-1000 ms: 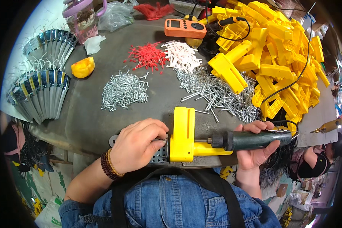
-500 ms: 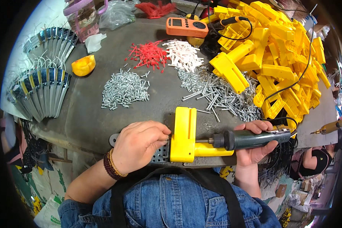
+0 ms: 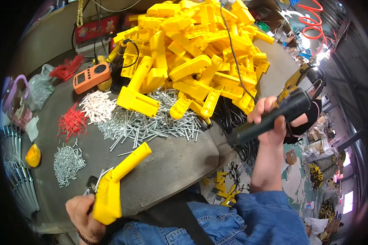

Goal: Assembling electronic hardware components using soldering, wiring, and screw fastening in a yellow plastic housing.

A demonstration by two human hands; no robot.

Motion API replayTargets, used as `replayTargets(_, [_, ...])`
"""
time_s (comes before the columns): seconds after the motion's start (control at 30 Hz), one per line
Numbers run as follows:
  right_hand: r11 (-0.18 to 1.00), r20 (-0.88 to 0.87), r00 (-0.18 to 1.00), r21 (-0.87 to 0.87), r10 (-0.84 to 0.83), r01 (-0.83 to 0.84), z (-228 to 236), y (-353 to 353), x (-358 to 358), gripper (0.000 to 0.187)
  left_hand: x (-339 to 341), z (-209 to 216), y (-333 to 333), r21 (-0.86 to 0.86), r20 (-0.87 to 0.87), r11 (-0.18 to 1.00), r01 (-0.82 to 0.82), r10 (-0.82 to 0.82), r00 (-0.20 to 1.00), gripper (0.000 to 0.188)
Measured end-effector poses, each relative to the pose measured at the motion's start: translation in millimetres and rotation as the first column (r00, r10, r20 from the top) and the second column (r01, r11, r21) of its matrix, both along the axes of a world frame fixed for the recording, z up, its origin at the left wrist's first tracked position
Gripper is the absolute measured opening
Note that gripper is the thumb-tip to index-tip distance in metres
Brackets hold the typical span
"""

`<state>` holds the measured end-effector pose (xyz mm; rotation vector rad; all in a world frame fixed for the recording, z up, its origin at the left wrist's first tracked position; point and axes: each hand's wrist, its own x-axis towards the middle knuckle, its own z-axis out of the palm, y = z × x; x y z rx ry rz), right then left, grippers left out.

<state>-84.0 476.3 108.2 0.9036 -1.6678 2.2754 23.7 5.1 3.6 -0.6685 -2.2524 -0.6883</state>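
My left hand (image 3: 84, 216), low at the left by the table's front edge, grips a yellow plastic handle housing (image 3: 108, 198). Its tube-shaped grip slants up and to the right over the table, and a dark metal piece shows at its far left side. Out to the right, past the table edge, my right hand (image 3: 270, 126) is wrapped round a dark power screwdriver (image 3: 292, 106), tilted with one end up and right. I cannot make out its bit. Between the hands and the heap lie long loose screws (image 3: 163, 126).
Yellow housings (image 3: 200, 57) are heaped at the back. Short screws (image 3: 68, 163), red pieces (image 3: 72, 121) and white sleeves (image 3: 97, 106) lie in piles near an orange meter (image 3: 92, 77). A cut fruit piece (image 3: 33, 155) and metal blades (image 3: 22, 183) sit far left. A black cable (image 3: 233, 49) crosses the heap.
The view has swung to the right. The screwdriver has come away from the yellow housing and moved up and right with my right hand. My left hand has tilted the housing.
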Motion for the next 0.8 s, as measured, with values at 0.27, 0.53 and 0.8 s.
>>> replayTargets(0.27, [0.046,-0.358,0.411,0.704,-0.838,0.708,27.8,114.4,-73.4,0.039,0.2,11.6,8.9,-0.209,0.343,0.974,-0.086,0.156,0.926,0.050])
replayTargets(0.53, [-0.078,-0.443,0.354,0.706,-0.823,0.704,-39.1,222.3,-118.8,0.061,-15.8,3.0,-11.0,-0.107,0.443,0.993,-0.042,0.086,0.892,0.055])
replayTargets(0.8, [0.838,-0.403,0.896,0.410,-0.187,0.359,50.7,28.9,9.0,0.029,-10.6,6.3,-26.1,-0.084,0.485,0.996,-0.004,0.044,0.874,0.052])
